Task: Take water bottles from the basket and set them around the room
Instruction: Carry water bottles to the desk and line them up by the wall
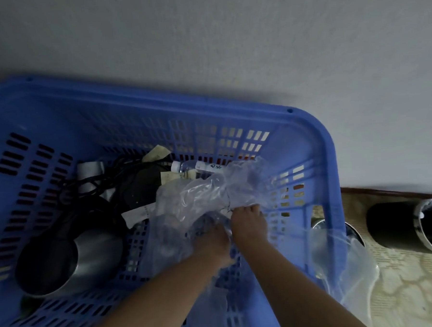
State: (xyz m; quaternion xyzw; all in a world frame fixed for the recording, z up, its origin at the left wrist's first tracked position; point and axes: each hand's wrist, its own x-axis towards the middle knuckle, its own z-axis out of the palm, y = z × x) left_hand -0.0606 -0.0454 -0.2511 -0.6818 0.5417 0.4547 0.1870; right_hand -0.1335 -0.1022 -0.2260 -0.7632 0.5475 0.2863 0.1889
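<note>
Bottle (190,167), capped, on its side by far wall of basket (331,162), likely light, slick, squashy: grip mid-body; right hand (248,221) fingers (250,208) pinching plastic wrap (211,186), left hand (211,241) fingers hidden beneath, cannot tell.

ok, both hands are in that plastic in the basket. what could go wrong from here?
1. The right hand grips the clear plastic wrap, which partly covers the water bottle. Pulling the wrap may drag or roll the bottle.
2. The black cords lie tangled beside the bottle and could snag as it is lifted out.
3. The left hand has its fingers hidden under the plastic, so its grip can't be checked.
</note>
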